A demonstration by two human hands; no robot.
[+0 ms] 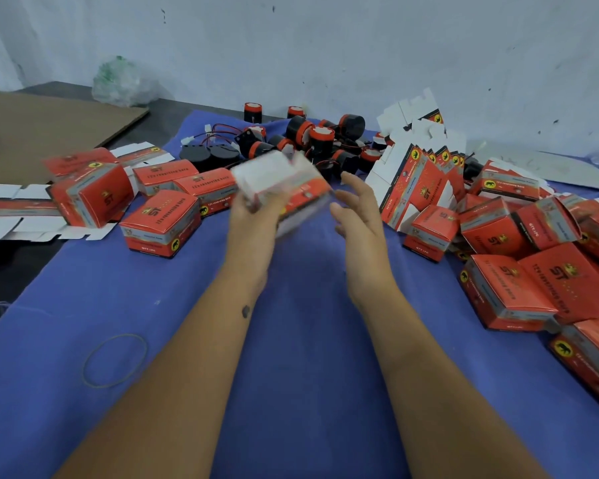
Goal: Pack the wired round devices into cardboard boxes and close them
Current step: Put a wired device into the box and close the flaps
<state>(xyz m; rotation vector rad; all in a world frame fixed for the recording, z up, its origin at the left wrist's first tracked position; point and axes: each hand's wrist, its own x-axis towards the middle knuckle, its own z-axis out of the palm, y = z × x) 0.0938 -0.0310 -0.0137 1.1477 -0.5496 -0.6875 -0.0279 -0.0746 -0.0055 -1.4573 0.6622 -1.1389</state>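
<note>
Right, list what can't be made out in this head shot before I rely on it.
- Box held in the left hand: motion-blurred, so its flaps and contents are unreadable.
- Right hand: beside the box; blur hides whether it touches.
- Round devices at the back: piled together, wires tangled, count unclear.
- Boxes at the right edge: cut off by the frame.
- Plastic bag: contents too blurred.
</note>
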